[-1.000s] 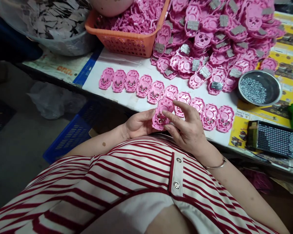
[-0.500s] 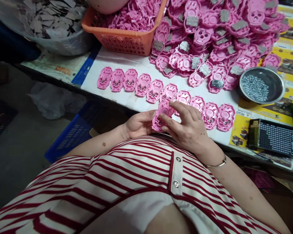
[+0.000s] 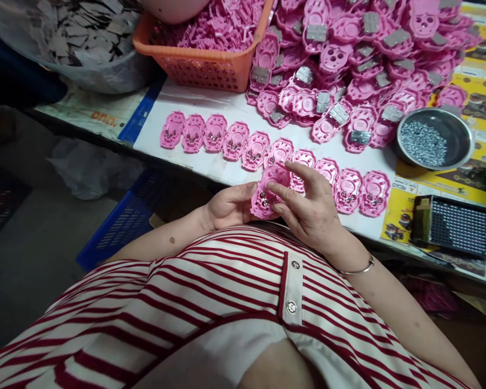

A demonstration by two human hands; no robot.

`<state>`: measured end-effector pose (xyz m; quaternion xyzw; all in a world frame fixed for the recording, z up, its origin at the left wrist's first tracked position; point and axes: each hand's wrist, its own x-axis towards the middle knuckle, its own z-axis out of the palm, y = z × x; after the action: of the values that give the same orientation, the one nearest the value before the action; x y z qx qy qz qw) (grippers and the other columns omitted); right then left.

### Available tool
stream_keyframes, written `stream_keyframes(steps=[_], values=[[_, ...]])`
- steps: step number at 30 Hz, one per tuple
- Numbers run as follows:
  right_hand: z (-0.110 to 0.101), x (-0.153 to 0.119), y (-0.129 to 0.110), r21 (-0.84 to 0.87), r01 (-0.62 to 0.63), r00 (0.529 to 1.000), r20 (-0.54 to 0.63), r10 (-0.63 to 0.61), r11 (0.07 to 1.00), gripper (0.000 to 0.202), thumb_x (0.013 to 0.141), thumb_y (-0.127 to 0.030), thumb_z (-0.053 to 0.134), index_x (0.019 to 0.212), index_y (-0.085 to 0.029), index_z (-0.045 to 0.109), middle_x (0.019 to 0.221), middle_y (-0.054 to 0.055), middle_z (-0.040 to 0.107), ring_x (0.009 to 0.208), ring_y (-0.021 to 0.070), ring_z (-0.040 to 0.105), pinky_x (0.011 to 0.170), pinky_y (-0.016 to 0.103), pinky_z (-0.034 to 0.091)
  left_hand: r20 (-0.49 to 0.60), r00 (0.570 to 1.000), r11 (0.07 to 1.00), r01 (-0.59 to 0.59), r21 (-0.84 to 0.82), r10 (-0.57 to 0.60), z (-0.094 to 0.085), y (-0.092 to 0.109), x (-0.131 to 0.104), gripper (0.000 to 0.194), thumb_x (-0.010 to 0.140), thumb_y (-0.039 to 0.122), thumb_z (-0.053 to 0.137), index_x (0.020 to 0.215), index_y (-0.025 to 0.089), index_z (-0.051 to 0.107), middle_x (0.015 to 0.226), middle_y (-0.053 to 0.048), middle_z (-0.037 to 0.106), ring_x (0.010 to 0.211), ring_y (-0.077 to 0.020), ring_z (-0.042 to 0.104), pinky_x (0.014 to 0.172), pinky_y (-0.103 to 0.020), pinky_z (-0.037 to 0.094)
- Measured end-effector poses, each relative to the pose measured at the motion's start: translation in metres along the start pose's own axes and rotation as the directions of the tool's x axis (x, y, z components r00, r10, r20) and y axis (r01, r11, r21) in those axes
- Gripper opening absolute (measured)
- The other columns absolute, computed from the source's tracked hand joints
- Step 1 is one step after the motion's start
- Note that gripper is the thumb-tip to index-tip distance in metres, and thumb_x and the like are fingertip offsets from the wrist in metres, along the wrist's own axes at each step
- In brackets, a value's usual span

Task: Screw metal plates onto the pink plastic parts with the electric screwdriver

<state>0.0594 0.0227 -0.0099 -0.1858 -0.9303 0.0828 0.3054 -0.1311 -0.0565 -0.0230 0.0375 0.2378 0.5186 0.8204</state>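
My left hand (image 3: 231, 207) holds a pink plastic casing (image 3: 270, 190) by its left edge, just in front of my body. Small shiny metal parts show in the lower half of this casing. My right hand (image 3: 314, 208) is over the casing's right side, its fingers apart and bent, with fingertips at the casing; whether anything small is between them I cannot make out. Behind my hands a slanting row of similar pink casings (image 3: 237, 141) lies on the white board (image 3: 146, 127), with small metal parts in them.
A large heap of pink casings with metal plates (image 3: 332, 116) is at the back. An orange basket (image 3: 210, 70) holds pink pieces. At the right are a metal bowl of small screws (image 3: 423, 143) and a black tray (image 3: 456, 224). A clear tub (image 3: 101, 75) stands back left.
My right hand's fingers have lifted and shifted slightly, so more of the held casing and its metal parts shows. My left hand keeps its hold.
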Motion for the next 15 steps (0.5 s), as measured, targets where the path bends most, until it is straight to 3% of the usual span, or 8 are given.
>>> stream_keyframes(steps=[10,15], values=[[-0.0097,0.0042,-0.0038,-0.139,0.136,0.990,0.065,-0.128,0.981,0.038,0.088,-0.039,0.062,0.125,-0.029,0.058,0.142,0.013,0.053,0.133,0.0273,0.051,0.104,0.045,0.048,0.070,0.998,0.999,-0.011,0.041,0.008,-0.0021,-0.0024,-0.0007,0.021,0.088,0.016,0.063,0.106,0.010,0.071,0.093,-0.009,0.075,0.085,-0.0211,0.074,0.087,-0.033,0.058],[-0.0041,0.0010,-0.0027,0.009,0.030,0.998,0.056,-0.030,1.000,0.035,0.093,-0.037,0.053,0.127,-0.029,0.058,0.143,0.014,0.049,0.132,0.0251,0.049,0.104,0.046,0.049,0.010,1.000,1.000,-0.016,0.017,0.016,-0.0002,-0.0017,-0.0009,0.019,0.093,0.017,0.056,0.103,0.011,0.071,0.093,-0.009,0.076,0.085,-0.0199,0.074,0.087,-0.033,0.059]])
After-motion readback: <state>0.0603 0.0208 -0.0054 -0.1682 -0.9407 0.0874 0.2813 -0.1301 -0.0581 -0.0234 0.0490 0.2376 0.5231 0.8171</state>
